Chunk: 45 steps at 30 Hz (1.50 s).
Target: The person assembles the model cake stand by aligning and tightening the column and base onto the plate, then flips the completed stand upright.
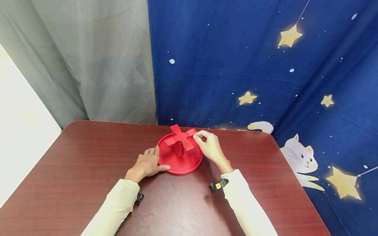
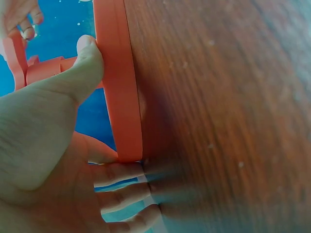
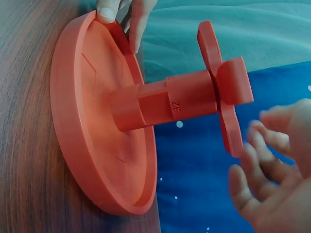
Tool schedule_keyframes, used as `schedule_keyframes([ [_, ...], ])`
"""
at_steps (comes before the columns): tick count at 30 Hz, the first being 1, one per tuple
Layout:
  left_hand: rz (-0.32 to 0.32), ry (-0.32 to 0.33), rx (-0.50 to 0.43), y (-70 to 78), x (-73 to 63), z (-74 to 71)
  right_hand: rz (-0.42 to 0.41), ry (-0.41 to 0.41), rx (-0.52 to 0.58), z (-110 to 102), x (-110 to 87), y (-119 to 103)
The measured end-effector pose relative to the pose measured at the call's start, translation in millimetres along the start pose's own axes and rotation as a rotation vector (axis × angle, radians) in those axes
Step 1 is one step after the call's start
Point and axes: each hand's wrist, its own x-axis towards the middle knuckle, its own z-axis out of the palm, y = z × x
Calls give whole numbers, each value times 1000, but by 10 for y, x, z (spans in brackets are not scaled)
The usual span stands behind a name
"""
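Note:
A red round dish-like base (image 1: 180, 165) stands on the table, with a short post (image 3: 170, 101) rising from its middle. On top of the post sits a red cross-shaped piece (image 1: 180, 137) with flat, bent arms. My left hand (image 1: 146, 163) rests at the base's left side, thumb (image 2: 88, 48) lying across the rim and straight fingers (image 2: 121, 196) spread along the edge and tabletop. Beside the cross's right arm is my right hand (image 1: 209, 144), its fingers (image 3: 260, 172) loosely bent around that arm's tip. Whether they touch it is unclear; no firm grip shows.
The dark reddish-brown wooden table (image 1: 73, 170) has its far edge just behind the base. A grey curtain (image 1: 118, 65) and a blue curtain (image 1: 212, 82) with stars hang behind it. Small cameras (image 1: 218, 186) are strapped to both wrists.

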Motion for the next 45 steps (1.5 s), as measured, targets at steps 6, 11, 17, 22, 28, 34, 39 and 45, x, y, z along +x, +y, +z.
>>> schedule_keyframes([
  [6, -6, -5, -5, 2, 10, -4, -10, 12, 64, 19, 38, 27],
  [11, -6, -9, -2, 5, 16, -2, 1, -97, 80, 32, 14, 32],
  [17, -4, -7, 4, 10, 16, -10, -4, -77, 67, 40, -8, 18],
  [22, -4, -9, 6, 9, 13, -10, -5, -67, 55, 30, -9, 3],
  [28, -12, -17, 0, 7, 10, -12, 10, -81, 24, 9, -30, -36],
  [34, -8, -20, -1, 0, 2, -3, -1, -105, 5, 16, -48, -56],
  [39, -9, -13, -4, -3, -3, 6, -33, 17, 21, 32, -27, -44],
  [45, -7, -9, -3, -4, 0, 13, -45, 5, 25, 40, 10, -2],
])
